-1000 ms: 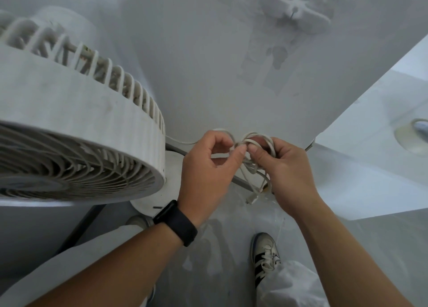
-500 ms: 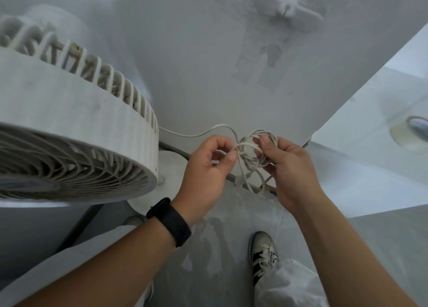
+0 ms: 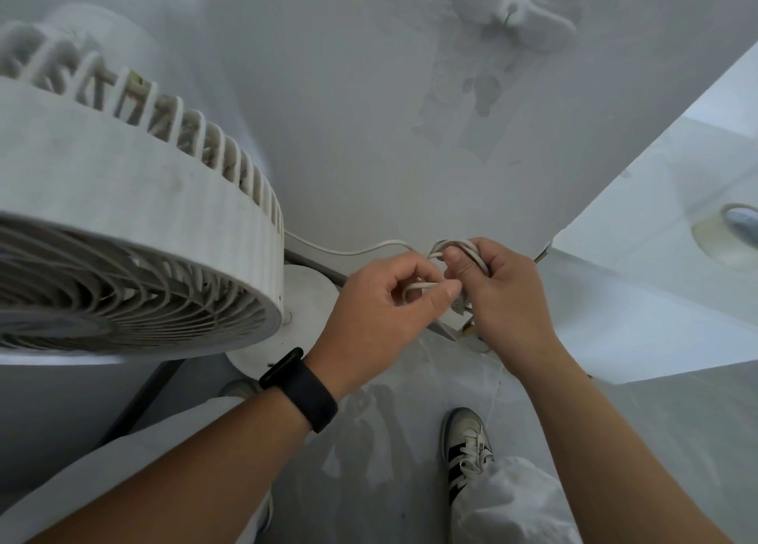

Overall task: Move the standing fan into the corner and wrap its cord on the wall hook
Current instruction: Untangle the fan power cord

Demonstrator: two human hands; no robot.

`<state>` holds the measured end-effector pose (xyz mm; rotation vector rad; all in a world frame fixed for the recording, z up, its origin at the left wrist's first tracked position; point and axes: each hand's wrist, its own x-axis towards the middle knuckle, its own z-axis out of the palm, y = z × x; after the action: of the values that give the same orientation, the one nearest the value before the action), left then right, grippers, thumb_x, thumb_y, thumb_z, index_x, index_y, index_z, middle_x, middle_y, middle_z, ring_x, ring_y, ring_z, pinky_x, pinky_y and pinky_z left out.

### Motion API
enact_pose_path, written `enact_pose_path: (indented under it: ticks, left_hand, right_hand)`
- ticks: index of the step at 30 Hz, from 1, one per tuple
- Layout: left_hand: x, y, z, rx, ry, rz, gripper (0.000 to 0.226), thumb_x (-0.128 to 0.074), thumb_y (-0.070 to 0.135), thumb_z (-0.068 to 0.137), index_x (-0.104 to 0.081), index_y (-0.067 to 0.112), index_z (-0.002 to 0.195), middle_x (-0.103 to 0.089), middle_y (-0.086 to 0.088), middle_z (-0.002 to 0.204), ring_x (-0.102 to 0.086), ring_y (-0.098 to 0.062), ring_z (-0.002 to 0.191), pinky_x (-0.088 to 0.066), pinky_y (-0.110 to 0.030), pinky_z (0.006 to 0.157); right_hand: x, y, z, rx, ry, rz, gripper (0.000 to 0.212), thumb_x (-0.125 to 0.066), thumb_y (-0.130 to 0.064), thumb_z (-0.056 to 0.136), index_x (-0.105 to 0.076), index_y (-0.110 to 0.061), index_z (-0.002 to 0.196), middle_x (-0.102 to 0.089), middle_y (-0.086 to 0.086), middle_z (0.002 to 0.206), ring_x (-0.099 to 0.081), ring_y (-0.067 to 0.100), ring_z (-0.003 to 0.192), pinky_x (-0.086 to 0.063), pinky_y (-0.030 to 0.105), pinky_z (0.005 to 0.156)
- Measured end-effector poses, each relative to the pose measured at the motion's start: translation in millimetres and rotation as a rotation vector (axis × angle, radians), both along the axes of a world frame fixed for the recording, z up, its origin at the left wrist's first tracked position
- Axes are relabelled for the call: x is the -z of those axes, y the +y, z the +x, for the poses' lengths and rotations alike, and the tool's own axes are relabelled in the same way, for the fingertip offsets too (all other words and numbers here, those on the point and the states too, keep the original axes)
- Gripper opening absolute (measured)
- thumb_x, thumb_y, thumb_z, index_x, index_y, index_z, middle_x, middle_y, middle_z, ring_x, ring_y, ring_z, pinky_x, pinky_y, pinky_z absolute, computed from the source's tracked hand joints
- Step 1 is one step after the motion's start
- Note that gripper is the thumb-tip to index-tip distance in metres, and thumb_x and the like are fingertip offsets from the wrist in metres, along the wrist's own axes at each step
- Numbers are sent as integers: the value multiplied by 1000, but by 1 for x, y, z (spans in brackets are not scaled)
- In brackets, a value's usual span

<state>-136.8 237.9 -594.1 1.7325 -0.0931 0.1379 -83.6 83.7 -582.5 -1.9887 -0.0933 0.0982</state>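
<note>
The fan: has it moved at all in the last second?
No. The fan keeps the same place against the wall hook; only the left hand and right hand shift slightly on the cord.

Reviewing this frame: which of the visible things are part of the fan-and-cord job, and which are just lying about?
Part of the job:
standing fan
cord, coiled loops held between both hands
wall hook, nothing on it yet
left hand, pinching a strand
right hand, gripping the coil

Just lying about:
tape roll on the ledge at right
</note>
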Motion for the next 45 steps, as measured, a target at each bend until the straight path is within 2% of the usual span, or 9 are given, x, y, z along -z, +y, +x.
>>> enact_pose_path:
  ticks: [5, 9, 12, 17, 24, 29, 37, 41, 45]
  left_hand:
    - [-3, 2, 4, -115, 38, -189, 18, -65, 27, 100, -73, 23, 85, -69, 3, 78, -62, -12, 77, -52, -27, 76]
    - [-1, 1, 6, -172, 177, -372, 22, -57, 17, 104, -67, 22, 85, -73, 17, 80, -64, 4, 78, -47, -10, 70]
    - [2, 0, 7, -176, 232, -353, 25, -55, 17, 106, -66, 23, 84, -73, 16, 81, -60, 1, 77, -45, -13, 68]
    - [2, 6, 4, -203, 110, -150, 18, -62, 25, 97, -76, 17, 88, -73, 2, 83, -66, -18, 81, -52, -29, 73]
    - [7, -1, 1, -110, 64, 74, 16, -65, 33, 102, -78, 23, 98, -72, 11, 84, -65, -13, 77, -50, -27, 70]
    - [3, 0, 2, -149, 91, -34, 16, -66, 27, 102, -79, 18, 100, -77, 1, 95, -70, -21, 90, -56, -39, 82]
    - [-7, -1, 4, -218, 236, -305, 23, -61, 23, 103, -79, 26, 88, -76, 13, 83, -63, 1, 76, -51, -16, 75]
    - [-5, -1, 5, -210, 236, -417, 25, -62, 26, 101, -82, 27, 87, -74, 6, 87, -59, -9, 77, -50, -25, 79]
    - [-7, 4, 7, -176, 209, -510, 21, -64, 37, 98, -81, 33, 87, -73, 4, 92, -58, -13, 79, -46, -34, 84]
  right_hand:
    - [-2, -1, 2, 99, 30, 35, 22, -64, -35, 101, -75, -21, 88, -74, 4, 75, -67, 26, 71, -55, 42, 68]
    - [2, -2, 5, 183, 53, 48, 23, -62, -34, 102, -74, -18, 90, -75, -1, 75, -71, 10, 73, -59, 44, 77]
    - [5, -3, 5, 186, 74, 58, 23, -62, -33, 102, -74, -18, 89, -75, 1, 75, -68, 5, 69, -57, 38, 73]
    - [4, -4, 3, 124, -23, -1, 21, -63, -28, 102, -72, -16, 87, -71, 12, 77, -66, 29, 73, -52, 39, 67]
    - [3, 2, -1, -30, -68, -22, 14, -64, -23, 101, -75, -23, 91, -71, -5, 74, -63, 16, 70, -48, 30, 65]
    - [0, 4, -3, 7, -95, 0, 15, -65, -25, 101, -76, -23, 92, -71, -2, 73, -63, 18, 68, -47, 29, 62]
    - [1, 1, 2, 160, -67, 38, 18, -66, -23, 100, -75, -19, 85, -72, -1, 74, -63, 10, 66, -47, 22, 64]
    - [2, 2, 2, 186, -84, 18, 14, -66, -21, 99, -75, -28, 90, -73, -8, 76, -65, 7, 71, -49, 19, 66]
    - [6, -4, 6, 273, 77, 118, 16, -68, -21, 98, -75, -27, 85, -75, 5, 82, -64, 11, 71, -52, 28, 70]
